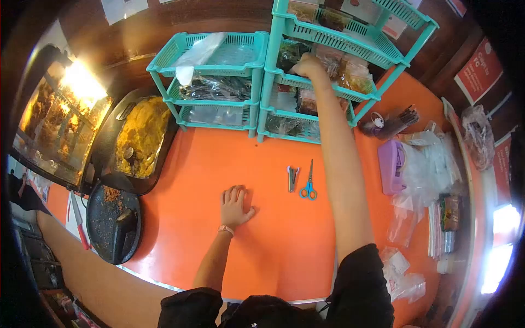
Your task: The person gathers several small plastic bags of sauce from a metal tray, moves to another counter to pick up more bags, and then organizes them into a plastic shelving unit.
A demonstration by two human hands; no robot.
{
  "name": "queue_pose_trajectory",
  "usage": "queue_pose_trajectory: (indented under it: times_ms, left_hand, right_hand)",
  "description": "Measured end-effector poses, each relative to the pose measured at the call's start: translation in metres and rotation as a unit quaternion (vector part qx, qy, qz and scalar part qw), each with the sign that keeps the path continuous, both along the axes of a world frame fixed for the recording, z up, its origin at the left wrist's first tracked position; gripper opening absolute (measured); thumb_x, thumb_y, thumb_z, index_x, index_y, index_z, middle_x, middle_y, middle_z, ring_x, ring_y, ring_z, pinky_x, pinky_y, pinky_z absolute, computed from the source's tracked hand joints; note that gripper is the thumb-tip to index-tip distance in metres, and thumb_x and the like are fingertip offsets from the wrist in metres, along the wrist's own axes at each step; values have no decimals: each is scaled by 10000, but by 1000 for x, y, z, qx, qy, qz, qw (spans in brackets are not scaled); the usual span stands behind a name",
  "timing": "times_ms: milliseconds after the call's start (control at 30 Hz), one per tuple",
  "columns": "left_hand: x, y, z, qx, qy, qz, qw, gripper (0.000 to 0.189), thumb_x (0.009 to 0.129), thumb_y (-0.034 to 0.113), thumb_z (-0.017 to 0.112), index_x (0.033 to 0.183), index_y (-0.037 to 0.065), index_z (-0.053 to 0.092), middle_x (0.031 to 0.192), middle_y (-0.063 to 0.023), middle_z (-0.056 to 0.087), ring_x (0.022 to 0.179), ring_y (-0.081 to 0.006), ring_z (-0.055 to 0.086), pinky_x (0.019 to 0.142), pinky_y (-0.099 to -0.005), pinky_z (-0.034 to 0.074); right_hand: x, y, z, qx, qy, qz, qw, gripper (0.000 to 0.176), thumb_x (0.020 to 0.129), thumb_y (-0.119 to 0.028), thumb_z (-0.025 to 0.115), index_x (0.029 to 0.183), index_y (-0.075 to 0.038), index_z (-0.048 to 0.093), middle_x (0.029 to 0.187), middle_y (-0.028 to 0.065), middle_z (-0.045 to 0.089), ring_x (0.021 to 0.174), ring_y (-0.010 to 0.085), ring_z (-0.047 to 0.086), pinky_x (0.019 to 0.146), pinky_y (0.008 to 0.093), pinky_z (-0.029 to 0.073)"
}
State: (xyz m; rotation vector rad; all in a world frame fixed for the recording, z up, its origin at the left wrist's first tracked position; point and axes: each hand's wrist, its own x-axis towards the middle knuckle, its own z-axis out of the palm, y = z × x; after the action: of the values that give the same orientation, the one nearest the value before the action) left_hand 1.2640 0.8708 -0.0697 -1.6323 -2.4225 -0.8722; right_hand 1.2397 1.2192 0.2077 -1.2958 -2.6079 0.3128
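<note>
My left hand point(235, 208) lies flat on the orange tabletop point(202, 164), fingers spread, a bracelet at the wrist, holding nothing. With the arm stretched far forward, my right hand point(310, 66) reaches into an upper tier of the tall turquoise shelf rack point(333, 37). Its fingers are curled down among small packets point(355, 74); their tips are hidden, and what they grip does not show. Between my arms lie a small stapler point(293, 179) and blue-handled scissors point(308, 186).
A lower turquoise rack point(254, 70) holds bagged dark utensils. On the left are a tray of yellow food point(143, 134), a lit glass cabinet point(60, 120), a dark pan point(106, 235) and a red-handled knife point(79, 224). A purple box point(389, 167) and plastic bags point(418, 169) sit right.
</note>
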Motion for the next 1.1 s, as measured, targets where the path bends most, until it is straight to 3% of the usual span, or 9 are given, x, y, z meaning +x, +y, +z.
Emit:
queue_pose_trajectory:
  times_ms: [167, 233, 367, 567, 633, 700, 967, 1033, 1100]
  left_hand:
    - [-1, 1, 1, -10, 1, 12, 1000, 500, 618, 391, 578, 996, 77, 486, 1102, -99, 455, 1068, -294, 393, 899, -466, 289]
    - [0, 1, 3, -6, -5, 13, 1000, 492, 624, 396, 570, 993, 81, 486, 1109, -98, 454, 1062, -293, 396, 895, -463, 293]
    - [0, 2, 2, -11, -11, 3, 1000, 485, 631, 393, 567, 987, 74, 490, 1120, -94, 452, 1067, -291, 394, 903, -463, 289]
    - [-1, 3, 6, -33, -4, 1, 999, 474, 626, 367, 568, 979, 59, 495, 1128, -85, 450, 1074, -289, 390, 908, -467, 281]
    - [0, 2, 3, -32, 2, 6, 999, 486, 627, 368, 565, 999, 65, 488, 1134, -83, 443, 1083, -288, 381, 911, -469, 272]
    - [1, 2, 2, -38, -6, 4, 999, 490, 627, 365, 566, 1006, 66, 486, 1136, -82, 441, 1089, -285, 376, 914, -468, 268]
    - [-1, 3, 5, -44, -24, 8, 999, 490, 625, 350, 567, 1018, 69, 485, 1132, -77, 440, 1092, -273, 378, 920, -461, 252]
    - [1, 3, 3, -39, -13, 10, 999, 507, 632, 361, 566, 1039, 73, 476, 1141, -76, 439, 1095, -272, 379, 923, -460, 247]
    - [0, 3, 2, -52, -19, 9, 998, 513, 637, 364, 563, 1049, 73, 471, 1146, -76, 438, 1097, -273, 377, 928, -463, 246]
  right_hand:
    - [0, 0, 15, -13, 72, -16, 997, 463, 661, -197, 586, 1081, -7, 539, 1122, 232, 506, 1054, 351, 488, 868, 404, 415]
    - [-20, 30, 0, 91, 133, 24, 987, 790, 596, -333, 686, 1232, 18, 376, 1272, 222, 375, 1162, 314, 395, 956, 364, 340]
    - [-35, 43, -7, 37, 43, 38, 998, 895, 616, -316, 681, 1309, 3, 212, 1354, 218, 235, 1235, 336, 272, 1018, 360, 254]
    - [-31, 40, -19, -72, 230, -11, 970, 736, 584, -211, 720, 1207, -10, 383, 1179, 161, 451, 1072, 291, 450, 900, 367, 364]
    - [-17, 25, -3, -341, 397, 89, 847, 574, 581, -175, 718, 1090, -43, 488, 991, 121, 547, 893, 243, 538, 764, 349, 442]
    - [-20, 26, -8, -365, 410, 78, 832, 470, 593, -157, 710, 1009, -37, 525, 895, 96, 580, 800, 202, 564, 645, 318, 464]
    - [-31, 41, -32, -107, 350, -17, 931, 426, 697, -107, 622, 1089, -4, 491, 1054, 142, 543, 960, 258, 510, 848, 368, 390]
    - [-32, 37, -28, 100, 421, -54, 900, 366, 751, -175, 575, 1072, -13, 511, 1077, 150, 541, 1008, 292, 494, 871, 389, 377]
    - [-44, 54, -17, 87, 332, -48, 938, 466, 750, -316, 533, 1126, -45, 484, 1143, 148, 502, 1038, 302, 482, 881, 400, 378]
